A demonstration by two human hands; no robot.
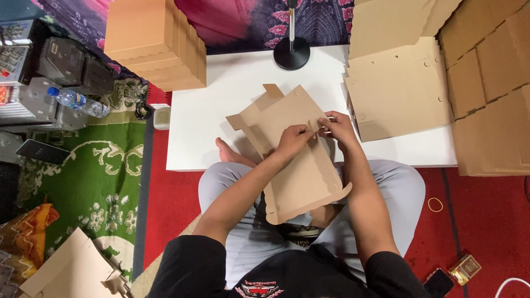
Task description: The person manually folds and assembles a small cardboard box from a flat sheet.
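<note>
A flat cardboard box blank slopes from the lap onto the white counter. The left hand and right hand both pinch its right edge. Bare counter lies left; a stack of blanks crowds right, a round black stand base beyond.

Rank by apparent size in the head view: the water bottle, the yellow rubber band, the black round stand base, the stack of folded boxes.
1. Stack of folded boxes
2. Black round stand base
3. Water bottle, looks comparable, so unsure
4. Yellow rubber band
</note>
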